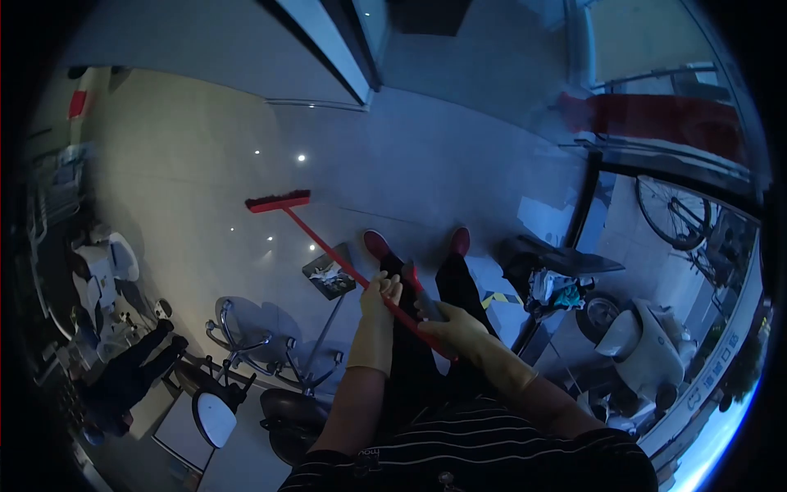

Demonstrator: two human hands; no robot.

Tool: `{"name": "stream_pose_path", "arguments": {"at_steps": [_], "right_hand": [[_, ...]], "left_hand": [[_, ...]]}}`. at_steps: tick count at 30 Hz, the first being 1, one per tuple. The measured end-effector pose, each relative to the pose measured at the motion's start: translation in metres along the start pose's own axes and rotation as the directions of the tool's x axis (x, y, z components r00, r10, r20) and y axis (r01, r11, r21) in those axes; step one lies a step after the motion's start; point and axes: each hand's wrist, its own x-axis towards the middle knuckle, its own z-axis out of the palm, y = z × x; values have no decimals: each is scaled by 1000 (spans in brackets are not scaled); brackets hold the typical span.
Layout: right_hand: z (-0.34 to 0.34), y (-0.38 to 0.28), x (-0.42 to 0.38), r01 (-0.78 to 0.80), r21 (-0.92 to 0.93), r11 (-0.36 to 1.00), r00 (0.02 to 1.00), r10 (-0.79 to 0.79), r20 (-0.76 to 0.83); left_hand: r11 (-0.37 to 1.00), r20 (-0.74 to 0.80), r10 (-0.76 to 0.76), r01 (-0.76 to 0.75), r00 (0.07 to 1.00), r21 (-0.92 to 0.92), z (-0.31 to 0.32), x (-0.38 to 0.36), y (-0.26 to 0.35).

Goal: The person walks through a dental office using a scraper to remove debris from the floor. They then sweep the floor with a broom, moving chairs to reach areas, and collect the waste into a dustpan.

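Note:
A red push broom [280, 202] rests its dark bristles on the floor, its long red handle slanting back to my body. My left hand [379, 295], in a pale yellow rubber glove, is closed around the middle of that handle. My right hand [449, 322], gloved alike, grips a grey-handled tool [428, 305] with a red end, whose kind I cannot make out. The upper end of the broom handle passes by or under the right hand; whether it is gripped there is hidden. Left of my feet, a dark dustpan [329, 277] holds whitish litter, with a long pole [327, 330] running back from it.
Chair bases with casters [238, 334] and a dark seat [297, 422] stand at lower left, near another person [131, 369]. A black bin-like container [545, 275] with litter is right of my red shoes [460, 241]. Beyond the glass frame are a scooter [648, 348] and a bicycle [674, 215].

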Motion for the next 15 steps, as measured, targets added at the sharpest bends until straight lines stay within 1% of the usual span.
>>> {"name": "stream_pose_path", "arguments": {"at_steps": [1,2,4,6,8,9,10,11,12,14,15], "right_hand": [[-16,12,15,89,103,991,991,-79,-104],[-35,21,27,188,188,964,965,-145,-218],[-88,10,45,35,336,941,953,69,-295],[-144,55,132,20,378,926,895,152,-419],[-194,67,198,-114,168,979,817,189,-545],[-214,71,229,-128,181,975,811,208,-547],[-231,76,261,-130,196,972,782,222,-582],[-245,81,292,-131,206,970,754,233,-614],[-255,90,321,-151,216,965,750,254,-610],[-271,112,377,-14,423,906,790,270,-551],[-274,126,408,-34,429,902,787,289,-545]], "left_hand": [[997,-137,83,-81,987,17,23,-21,5],[985,-266,170,-163,949,50,39,-30,8],[984,-255,178,-166,951,68,23,-26,0],[983,-245,176,-156,953,101,16,-25,-6],[982,-9,182,-181,983,49,-7,-12,-16],[984,-3,174,-174,985,37,-9,-8,-22],[986,-3,164,-164,986,25,-10,-8,-26],[986,46,160,-162,986,29,-12,-6,-31],[987,91,155,-158,984,32,-17,-4,-35],[991,50,114,-117,992,57,-35,0,-47],[992,22,93,-94,995,79,-42,3,-51]]}}
